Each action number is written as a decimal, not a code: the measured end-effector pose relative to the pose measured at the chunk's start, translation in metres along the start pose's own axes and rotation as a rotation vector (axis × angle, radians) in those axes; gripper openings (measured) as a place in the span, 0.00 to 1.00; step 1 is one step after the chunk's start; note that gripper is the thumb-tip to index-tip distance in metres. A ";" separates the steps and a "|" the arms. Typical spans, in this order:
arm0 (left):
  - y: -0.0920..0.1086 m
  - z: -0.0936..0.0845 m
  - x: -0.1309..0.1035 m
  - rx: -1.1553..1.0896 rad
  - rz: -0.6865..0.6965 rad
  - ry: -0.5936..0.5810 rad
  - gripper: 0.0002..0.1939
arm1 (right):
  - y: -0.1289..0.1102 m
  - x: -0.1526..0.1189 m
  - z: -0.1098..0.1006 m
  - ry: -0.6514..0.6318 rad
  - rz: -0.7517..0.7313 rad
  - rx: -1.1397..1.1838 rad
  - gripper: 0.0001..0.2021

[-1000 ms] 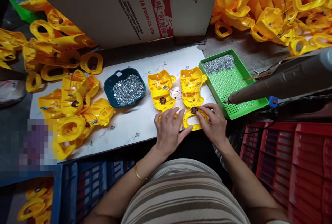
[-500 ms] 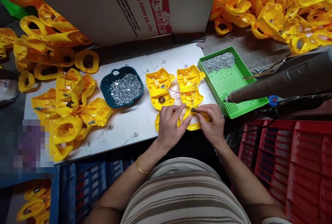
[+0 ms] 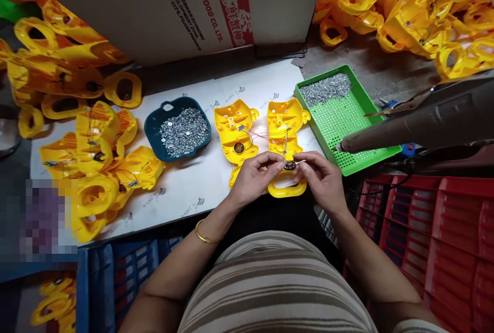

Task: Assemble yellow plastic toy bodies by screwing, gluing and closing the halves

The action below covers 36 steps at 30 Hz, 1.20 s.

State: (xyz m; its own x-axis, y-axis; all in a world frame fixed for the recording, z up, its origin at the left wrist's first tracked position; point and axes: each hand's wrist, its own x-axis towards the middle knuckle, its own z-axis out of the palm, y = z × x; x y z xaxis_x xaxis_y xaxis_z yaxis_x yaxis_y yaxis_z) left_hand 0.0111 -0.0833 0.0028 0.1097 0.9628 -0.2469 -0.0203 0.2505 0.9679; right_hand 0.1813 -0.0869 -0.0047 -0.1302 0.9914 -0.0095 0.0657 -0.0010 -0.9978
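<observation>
A small round black speaker (image 3: 289, 165) is held between both hands, above the near end of the right yellow plastic shell half (image 3: 284, 109). My left hand (image 3: 257, 177) pinches its left edge, where a thin grey wire runs up into the shell. My right hand (image 3: 321, 177) closes on the right edge, and a thin pale strip shows by its fingertips. Beside it lies the left yellow shell half (image 3: 232, 111), with another round speaker (image 3: 239, 147) seated inside. Thin red and dark wires (image 3: 259, 135) link the two halves. My left hand partly hides the left half's lower end.
A dark teal tray (image 3: 152, 140) of screws stands left, a green perforated basket (image 3: 328, 137) with screws right. A dark tool (image 3: 401, 117) reaches over the basket. Yellow shells (image 3: 96, 137) pile up left and far right. A large carton (image 3: 173, 14) stands behind, red crates (image 3: 455, 240) lower right.
The speaker has turned, and its round face now shows upward. My hands have shifted slightly, with the right one rolled over more. The view has drifted a little.
</observation>
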 end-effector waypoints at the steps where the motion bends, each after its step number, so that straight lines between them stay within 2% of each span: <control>1: 0.000 -0.001 0.001 0.023 0.024 -0.015 0.14 | 0.000 0.003 -0.002 -0.036 0.020 -0.004 0.10; 4: -0.001 -0.004 0.002 0.078 0.092 -0.035 0.13 | -0.002 0.009 -0.007 -0.144 -0.009 -0.089 0.12; 8: -0.002 -0.006 0.003 0.141 0.122 -0.029 0.12 | -0.005 0.015 -0.010 -0.168 -0.024 -0.189 0.11; 14: -0.005 0.000 0.005 0.063 0.078 -0.012 0.13 | 0.001 0.016 -0.009 -0.215 0.077 -0.029 0.11; 18: -0.001 0.001 0.005 0.020 0.052 -0.049 0.12 | 0.002 0.016 -0.011 -0.199 0.054 -0.037 0.09; 20: 0.005 -0.005 0.007 0.165 0.118 -0.033 0.11 | 0.001 0.016 -0.013 -0.176 0.046 -0.057 0.08; 21: 0.009 -0.009 0.008 0.296 0.193 0.009 0.11 | 0.000 0.016 -0.014 -0.155 0.041 -0.070 0.08; 24: 0.023 -0.025 0.018 0.813 0.443 0.179 0.14 | -0.003 0.013 -0.019 -0.060 0.020 -0.104 0.08; 26: 0.029 -0.033 0.026 1.114 0.497 0.217 0.16 | -0.005 0.012 -0.021 -0.005 0.007 -0.111 0.08; 28: 0.030 -0.037 0.034 1.286 0.472 0.190 0.15 | -0.007 0.012 -0.022 0.041 -0.006 -0.103 0.08; 31: 0.028 -0.038 0.042 1.360 0.470 0.153 0.07 | -0.007 0.013 -0.021 0.119 -0.032 -0.081 0.08; 34: 0.025 -0.039 0.044 1.308 0.509 0.162 0.10 | -0.005 0.015 -0.020 0.163 -0.051 -0.080 0.08; 36: 0.024 -0.042 0.043 1.210 0.515 0.217 0.09 | -0.003 0.015 -0.019 0.162 -0.071 -0.140 0.08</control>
State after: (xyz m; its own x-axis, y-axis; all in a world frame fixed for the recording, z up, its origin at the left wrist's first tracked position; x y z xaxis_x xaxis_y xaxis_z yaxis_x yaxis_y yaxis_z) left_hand -0.0268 -0.0314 0.0133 0.1941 0.9447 0.2645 0.8907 -0.2827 0.3561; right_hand 0.1975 -0.0692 -0.0002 0.0200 0.9964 0.0824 0.2001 0.0768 -0.9768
